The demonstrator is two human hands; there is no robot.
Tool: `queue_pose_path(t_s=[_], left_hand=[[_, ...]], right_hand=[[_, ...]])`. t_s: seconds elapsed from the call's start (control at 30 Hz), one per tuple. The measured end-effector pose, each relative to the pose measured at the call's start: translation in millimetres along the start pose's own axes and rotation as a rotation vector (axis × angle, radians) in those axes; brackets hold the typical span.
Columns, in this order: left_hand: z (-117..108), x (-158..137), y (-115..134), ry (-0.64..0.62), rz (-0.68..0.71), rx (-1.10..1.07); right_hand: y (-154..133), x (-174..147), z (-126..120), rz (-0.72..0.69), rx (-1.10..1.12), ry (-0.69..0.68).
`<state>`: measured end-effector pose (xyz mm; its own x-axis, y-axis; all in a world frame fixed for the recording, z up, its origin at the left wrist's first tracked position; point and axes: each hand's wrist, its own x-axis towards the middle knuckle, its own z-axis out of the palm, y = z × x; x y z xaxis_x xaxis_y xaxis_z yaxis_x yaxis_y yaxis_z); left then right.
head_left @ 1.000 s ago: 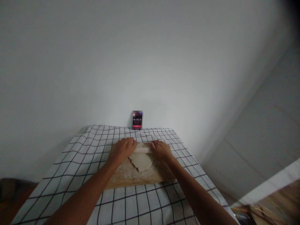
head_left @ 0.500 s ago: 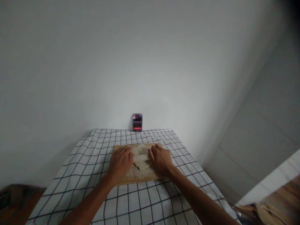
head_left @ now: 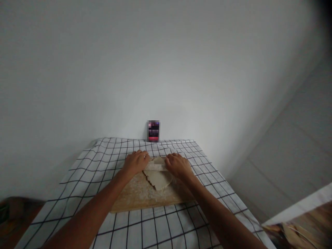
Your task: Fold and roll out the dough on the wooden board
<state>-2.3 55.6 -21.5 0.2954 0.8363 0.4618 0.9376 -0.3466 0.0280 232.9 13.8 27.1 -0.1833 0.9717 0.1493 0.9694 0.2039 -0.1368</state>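
A pale rolling pin (head_left: 156, 167) lies across a flattened sheet of dough (head_left: 159, 180) with a ragged left edge. My left hand (head_left: 136, 162) is closed over the pin's left end, and my right hand (head_left: 178, 164) is closed over its right end. Both hands hide the pin's ends; only its middle shows. Under the dough is a wooden board (head_left: 129, 197) dusted with flour. More dough shows beyond the pin, toward the far edge of the board.
A white cloth with a black grid (head_left: 155, 224) covers the table. At its far edge a phone-like device (head_left: 154, 131), blurred out, leans upright against the white wall (head_left: 166, 69). Brown items (head_left: 293, 233) lie low at the right, below table height.
Both hands have pushed the rolling pin away from me toward the far side of the board. More of the dough shows on the near side. The view has shifted slightly.
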Motion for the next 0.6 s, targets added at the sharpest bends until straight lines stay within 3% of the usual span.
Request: queue_pose_path(t_s=[0.13, 0.33, 0.5, 0.6], left_hand=[[-5.1, -25.6, 6.6, 0.011, 0.065, 0.008], [-23.4, -58.7, 25.5, 0.085, 0.019, -0.021], [-11.1, -39.2, 12.4, -0.002, 0.035, -0.009], [-3.2, -24.9, 3.0, -0.08, 0.107, -0.07]], right_hand=[[-1.3, -10.8, 1.0, -0.043, -0.024, 0.025], [0.4, -40.3, 0.7, -0.19, 0.005, 0.052], [-3.9, -60.4, -8.3, -0.128, 0.042, -0.031], [-9.5, -83.1, -7.0, -0.135, 0.088, -0.006]])
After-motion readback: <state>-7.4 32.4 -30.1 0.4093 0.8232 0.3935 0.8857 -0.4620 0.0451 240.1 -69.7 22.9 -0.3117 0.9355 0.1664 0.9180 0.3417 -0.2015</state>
